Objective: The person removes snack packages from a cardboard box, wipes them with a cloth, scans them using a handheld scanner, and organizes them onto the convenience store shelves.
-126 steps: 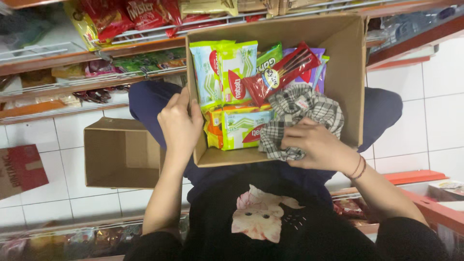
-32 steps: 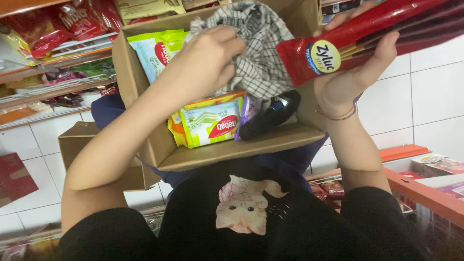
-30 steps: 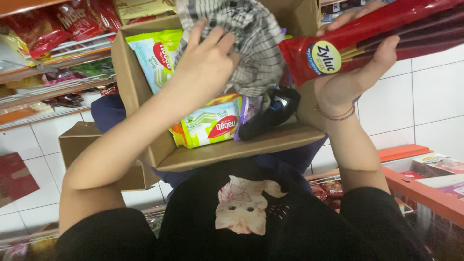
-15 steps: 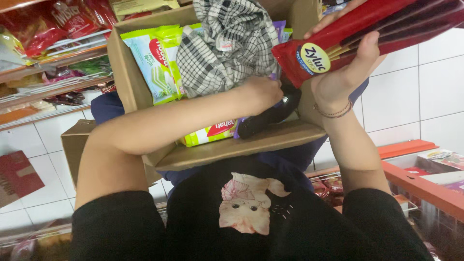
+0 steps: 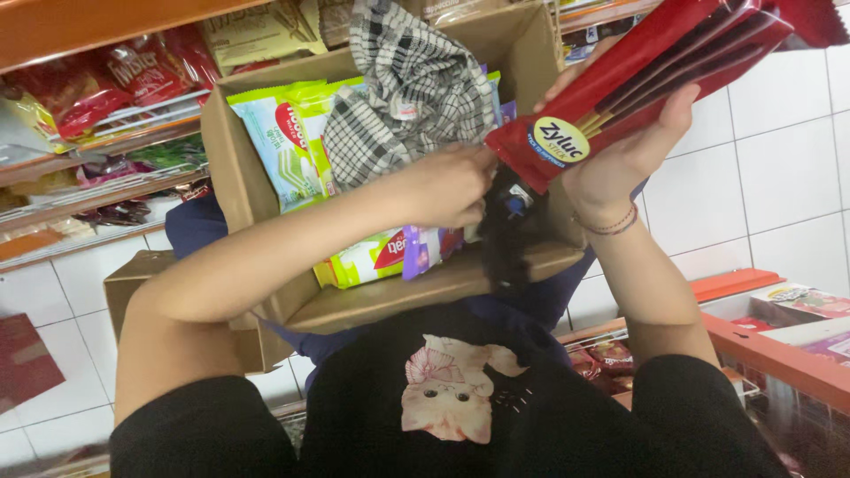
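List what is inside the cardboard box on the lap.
In the cardboard box: green wafer packs, a checked cloth, a purple packet. The left hand reaches in. What lies beneath them is covered.

Right hand (image 5: 620,164) holds red packets (image 5: 655,71) above cardboard box (image 5: 416,296).

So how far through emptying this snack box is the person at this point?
Done: one long red snack pack is out of the cardboard box, held up in the right hand. In hand: the left hand reaches inside, beside a checked cloth. Left: green wafer packs and other packets sit in the box.
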